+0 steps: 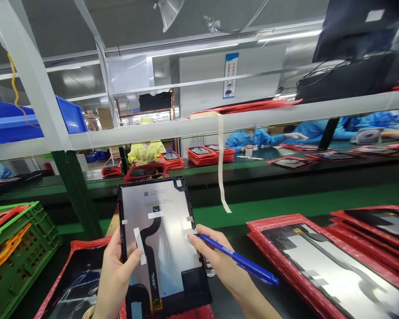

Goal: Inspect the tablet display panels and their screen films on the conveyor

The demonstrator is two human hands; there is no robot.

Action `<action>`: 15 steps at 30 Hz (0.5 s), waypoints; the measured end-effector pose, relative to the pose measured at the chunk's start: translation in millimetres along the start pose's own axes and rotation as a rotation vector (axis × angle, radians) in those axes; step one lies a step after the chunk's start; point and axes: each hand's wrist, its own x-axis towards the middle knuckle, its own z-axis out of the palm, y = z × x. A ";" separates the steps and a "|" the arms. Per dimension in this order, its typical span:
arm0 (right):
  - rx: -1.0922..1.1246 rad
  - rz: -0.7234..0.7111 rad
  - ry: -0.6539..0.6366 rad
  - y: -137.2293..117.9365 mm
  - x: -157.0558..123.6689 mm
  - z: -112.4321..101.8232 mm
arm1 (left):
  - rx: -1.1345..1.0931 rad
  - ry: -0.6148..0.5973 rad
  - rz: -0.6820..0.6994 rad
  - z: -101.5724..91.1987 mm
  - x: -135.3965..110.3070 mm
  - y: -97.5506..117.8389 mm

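A tablet screen panel is tilted up before me with its silvery back facing me. A black flex cable runs down it, and short white tape strips stick to it. My left hand grips the panel's left edge, the thumb lying on the back near a long strip. At the right edge, my right hand has its fingertips on the panel beside a piece of tape. A blue pen is held in that same hand, its rear end pointing lower right.
Panels on red bubble bags are stacked at right. A green crate stands at left beside another red-bagged panel. A tape strip hangs from the white rail. Beyond it, people in blue and yellow work.
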 end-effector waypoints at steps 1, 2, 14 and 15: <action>-0.029 0.007 0.021 0.9 0.8 0.6 | 0.002 0.012 0.019 2.1 -1.5 -0.3; -0.046 0.016 0.034 1.7 1.5 1.2 | 0.005 0.017 0.037 3.2 -2.9 -1.0; 0.743 0.205 -0.211 -11.8 -11.2 -8.8 | 0.973 -0.354 1.421 -9.5 7.2 -1.8; 0.721 0.207 -0.205 -12.4 -13.2 -8.9 | 1.005 -0.359 1.449 -7.9 7.6 -0.6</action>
